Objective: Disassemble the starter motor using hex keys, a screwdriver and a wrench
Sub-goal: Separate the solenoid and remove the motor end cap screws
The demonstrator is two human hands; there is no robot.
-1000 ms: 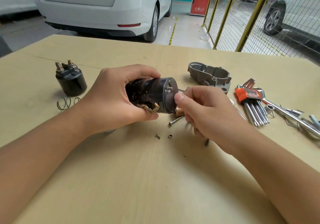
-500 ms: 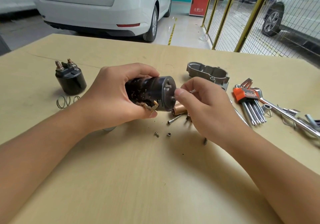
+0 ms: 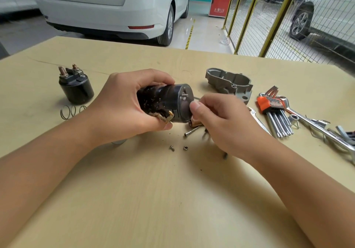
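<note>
My left hand (image 3: 123, 109) grips the motor body (image 3: 163, 103) steady above the desk (image 3: 153, 199); my right hand (image 3: 217, 121) pinches its end cap (image 3: 185, 105), apparently to work it free.

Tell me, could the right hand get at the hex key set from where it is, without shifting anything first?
Probably yes. The right hand is at the motor body's end cap, and the hex key set lies uncovered on the table just to its right.

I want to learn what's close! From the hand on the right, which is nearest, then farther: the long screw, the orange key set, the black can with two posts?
From the right hand, in the head view:
1. Long silver screw, lying just left of and below the fingers.
2. Orange-holdered hex key set, off to the right.
3. Black cylindrical solenoid with two copper posts, far left, beyond the left hand.
</note>
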